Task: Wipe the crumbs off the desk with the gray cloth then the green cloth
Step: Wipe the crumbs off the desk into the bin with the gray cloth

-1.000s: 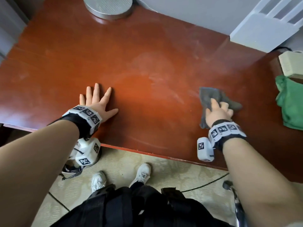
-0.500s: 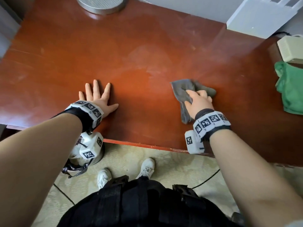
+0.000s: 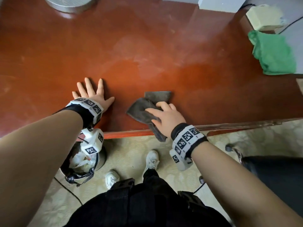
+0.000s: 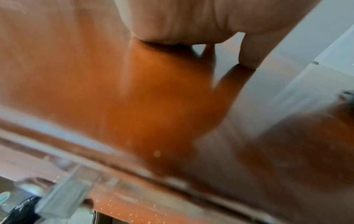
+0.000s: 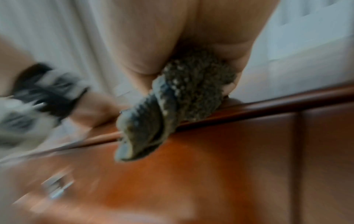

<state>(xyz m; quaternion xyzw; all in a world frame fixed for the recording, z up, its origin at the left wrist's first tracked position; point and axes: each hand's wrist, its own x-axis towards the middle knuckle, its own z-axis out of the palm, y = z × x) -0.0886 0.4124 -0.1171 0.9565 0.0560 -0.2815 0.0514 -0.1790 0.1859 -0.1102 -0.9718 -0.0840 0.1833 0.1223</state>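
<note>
Gray cloth (image 3: 147, 110) sits at the counter's (image 3: 147, 54) near edge, one corner hanging over it; the right wrist view shows that corner draped past the lip. Right hand (image 3: 165, 117) is on top of the gray cloth, fingers spread and lightly bent, pressing it down; whether they pinch it I cannot tell. Left hand (image 3: 91, 94) lies flat on the counter just left of the cloth, fingers straight and splayed, holding nothing. Trash bin (image 3: 85, 163) stands on the floor below the counter edge, under the left wrist. Green cloth (image 3: 273, 53) lies crumpled at the counter's far right, well apart from both hands. Round metal base (image 3: 72, 4) at the counter's far side.
</note>
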